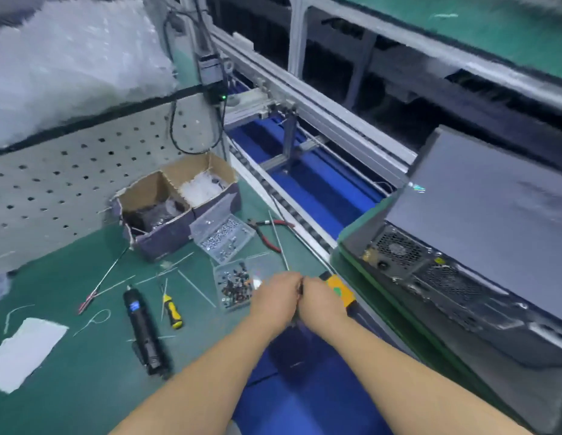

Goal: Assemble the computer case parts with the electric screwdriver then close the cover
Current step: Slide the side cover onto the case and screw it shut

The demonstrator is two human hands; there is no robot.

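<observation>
Green matting covers the tabletop (85,387), with a perforated grey panel (69,177) along its far edge and a roller conveyor (292,211) along its right edge. On the conveyor lies the computer case (461,240), its cover closed and its vented rear facing the person.

Near the far edge sits a torn cardboard box (179,211) split into two compartments: one holds dark parts in clear bags, the other white plastic pieces. Just beside it a clear plastic tray (221,238) holds silvery screws. Nearer the person, a second clear tray (234,285) holds dark screws.

Toward the tabletop's near left, the black electric screwdriver (143,332) lies flat, untouched, with a yellow-handled screwdriver (173,310) just beside it and a white cloth (22,353) at the left edge. Red-handled pliers (267,230) lie by the conveyor.

Both forearms reach forward, the hands meeting just beside the dark-screw tray. The left hand (275,298) and right hand (320,301) touch, fingers curled around something small and dark between them; what it is cannot be told.
</observation>
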